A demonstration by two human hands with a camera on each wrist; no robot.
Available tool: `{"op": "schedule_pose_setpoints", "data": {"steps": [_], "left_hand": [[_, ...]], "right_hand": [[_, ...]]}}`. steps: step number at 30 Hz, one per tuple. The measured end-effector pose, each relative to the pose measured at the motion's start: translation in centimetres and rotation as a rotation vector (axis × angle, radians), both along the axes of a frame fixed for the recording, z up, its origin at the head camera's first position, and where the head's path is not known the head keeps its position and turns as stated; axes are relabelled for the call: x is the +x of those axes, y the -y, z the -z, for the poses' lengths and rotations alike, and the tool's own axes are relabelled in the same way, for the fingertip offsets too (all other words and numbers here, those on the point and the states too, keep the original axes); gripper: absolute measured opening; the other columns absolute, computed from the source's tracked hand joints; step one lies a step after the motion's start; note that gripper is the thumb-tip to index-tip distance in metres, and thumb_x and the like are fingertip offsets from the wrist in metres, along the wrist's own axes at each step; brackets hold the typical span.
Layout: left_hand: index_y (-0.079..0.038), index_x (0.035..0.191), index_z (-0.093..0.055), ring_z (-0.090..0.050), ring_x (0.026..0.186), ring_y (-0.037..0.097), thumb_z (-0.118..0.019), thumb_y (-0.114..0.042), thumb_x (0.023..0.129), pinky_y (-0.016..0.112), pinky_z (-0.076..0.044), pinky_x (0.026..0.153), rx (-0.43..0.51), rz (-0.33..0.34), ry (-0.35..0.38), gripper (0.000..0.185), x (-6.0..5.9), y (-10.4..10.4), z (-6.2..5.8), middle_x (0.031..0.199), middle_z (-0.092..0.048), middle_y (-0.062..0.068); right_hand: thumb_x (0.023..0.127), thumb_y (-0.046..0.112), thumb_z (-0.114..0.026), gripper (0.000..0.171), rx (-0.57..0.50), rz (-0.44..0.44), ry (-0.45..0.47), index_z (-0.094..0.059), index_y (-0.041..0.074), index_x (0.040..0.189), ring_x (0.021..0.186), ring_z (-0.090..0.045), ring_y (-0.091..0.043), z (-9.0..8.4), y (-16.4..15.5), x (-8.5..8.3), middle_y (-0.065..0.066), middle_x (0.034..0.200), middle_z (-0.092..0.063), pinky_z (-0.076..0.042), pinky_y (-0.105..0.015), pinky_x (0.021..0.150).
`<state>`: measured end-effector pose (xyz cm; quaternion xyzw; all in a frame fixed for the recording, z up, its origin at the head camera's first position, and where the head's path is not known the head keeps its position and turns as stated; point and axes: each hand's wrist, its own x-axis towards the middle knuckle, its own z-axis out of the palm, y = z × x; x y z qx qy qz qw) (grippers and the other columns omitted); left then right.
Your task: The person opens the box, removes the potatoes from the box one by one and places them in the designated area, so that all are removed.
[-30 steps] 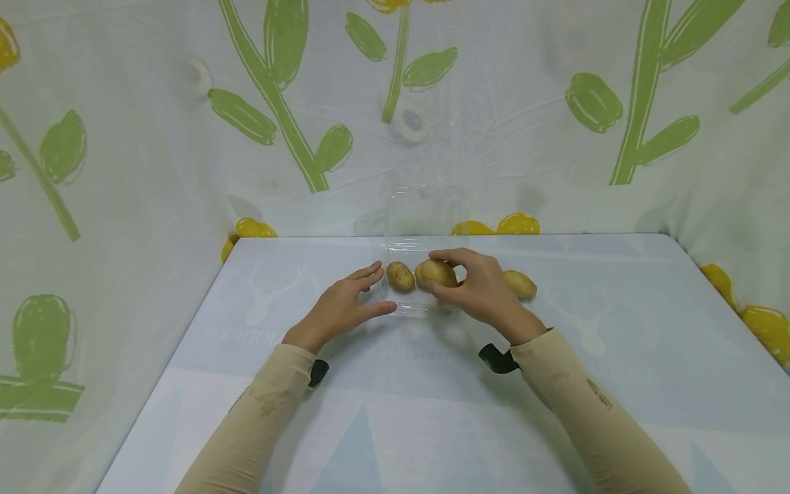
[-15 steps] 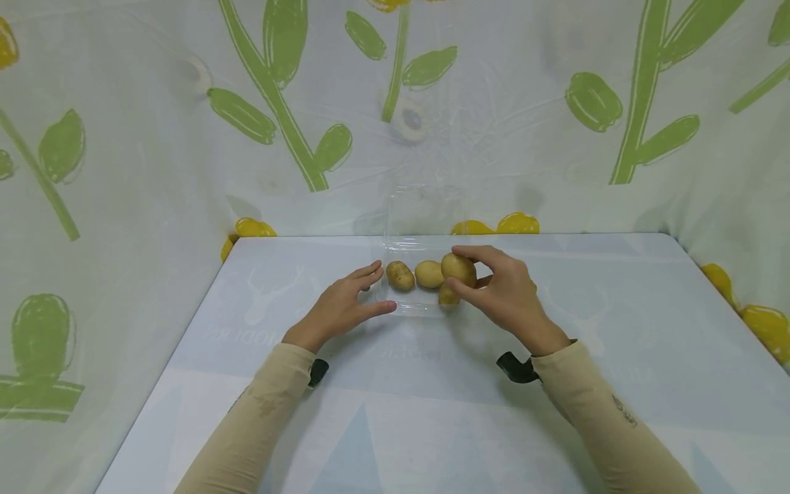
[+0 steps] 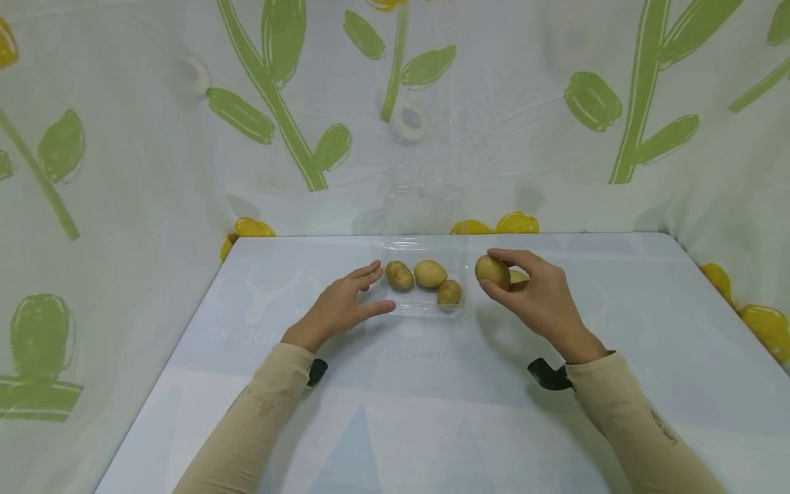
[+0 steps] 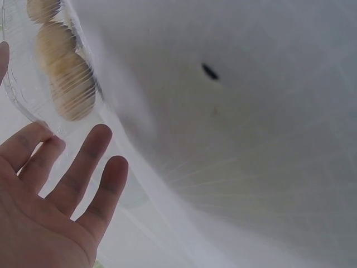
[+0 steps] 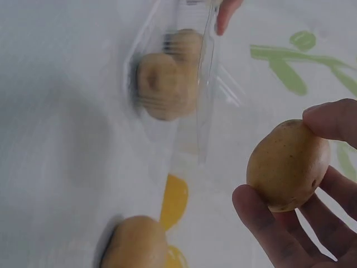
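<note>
My right grip [image 3: 540, 295] pinches a tan oval potato [image 3: 492, 272] beside a clear plastic hinged box [image 3: 420, 311]; my left grip [image 3: 333, 309] is spread alongside. Unloading appears partway: three potatoes [image 3: 430, 274] inside, another potato [image 5: 136, 245] on the pale tabletop [image 3: 407, 412].

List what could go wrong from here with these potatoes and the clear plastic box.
The held potato could slip from the right hand, since it sits at the fingertips.
It might bump the loose potato on the table and set it rolling.
The box's raised lid could drop, as neither hand holds it.
</note>
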<state>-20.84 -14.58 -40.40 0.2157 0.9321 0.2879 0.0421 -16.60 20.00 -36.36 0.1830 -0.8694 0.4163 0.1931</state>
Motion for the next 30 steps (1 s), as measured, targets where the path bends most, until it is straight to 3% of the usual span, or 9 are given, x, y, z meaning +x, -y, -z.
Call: {"op": "schedule_pose_setpoints", "data": {"steps": [7, 14, 22, 30], "left_hand": [[-0.016, 0.156, -0.042, -0.029, 0.150, 0.019, -0.069, -0.065, 0.087, 0.046, -0.029, 0.118, -0.006, -0.003, 0.004, 0.089, 0.0, 0.0, 0.0, 0.163, -0.030, -0.010], [-0.017, 0.156, -0.041, -0.029, 0.150, 0.018, -0.069, -0.065, 0.087, 0.046, -0.029, 0.119, -0.009, -0.005, 0.005, 0.089, 0.0, 0.0, 0.0, 0.163, -0.029, -0.013], [-0.017, 0.156, -0.041, -0.028, 0.150, 0.018, -0.068, -0.068, 0.086, 0.048, -0.028, 0.119, 0.002, -0.001, 0.014, 0.091, 0.0, 0.0, 0.0, 0.164, -0.029, -0.012], [-0.018, 0.157, -0.040, -0.027, 0.150, 0.017, -0.067, -0.069, 0.086, 0.046, -0.028, 0.119, -0.007, -0.007, 0.018, 0.091, -0.1, 0.1, 0.2, 0.163, -0.028, -0.014]], "right_hand": [[0.080, 0.007, -0.087, 0.050, 0.020, 0.091, -0.019, -0.070, 0.007, 0.127, 0.103, -0.064, -0.016, 0.3, -1.9, 0.2, -0.006, 0.118, -0.070, -0.054, -0.013, 0.068], [0.080, 0.006, -0.086, 0.048, 0.057, 0.115, -0.030, -0.070, 0.006, 0.126, 0.106, -0.062, -0.014, 0.6, -3.5, 0.5, -0.006, 0.119, -0.071, -0.052, -0.010, 0.069], [0.080, 0.007, -0.087, 0.048, 0.031, 0.138, -0.002, -0.071, 0.007, 0.126, 0.104, -0.057, 0.005, 1.3, -5.4, 1.3, -0.010, 0.120, -0.070, -0.050, -0.007, 0.069], [0.082, 0.008, -0.086, 0.048, 0.054, 0.175, 0.017, -0.070, 0.005, 0.127, 0.103, -0.053, 0.014, 1.8, -7.2, 1.6, -0.013, 0.121, -0.070, -0.049, -0.005, 0.069]]}}
